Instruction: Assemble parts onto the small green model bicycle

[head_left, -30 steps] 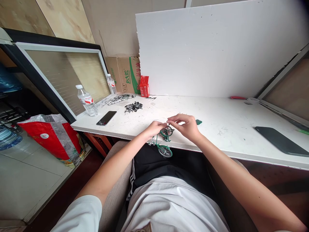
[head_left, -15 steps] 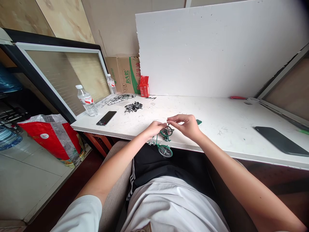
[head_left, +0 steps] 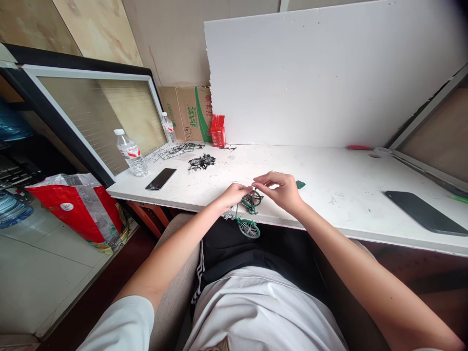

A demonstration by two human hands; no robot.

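A small green model bicycle (head_left: 249,228) with thin-spoked wheels lies at the front edge of the white table, one wheel reaching out past the edge over my lap. My left hand (head_left: 236,195) is closed on its far end, near the wheel with black parts. Close against it, my right hand (head_left: 281,187) pinches with thumb and forefinger at a small dark part on top of that wheel. What exactly the right fingertips hold is too small to make out. Just behind the right hand a dark green piece (head_left: 300,185) rests on the table.
On the left stand two water bottles (head_left: 132,155) and a phone (head_left: 161,179). Black model parts (head_left: 202,162) and thin black frames (head_left: 179,150) lie behind. A red box (head_left: 218,130) stands by a carton (head_left: 188,112). A dark flat slab (head_left: 426,213) lies at right.
Hardly anything differs. Both hands stay at the same wheel of the model bicycle, with only a slight shift of the right hand.
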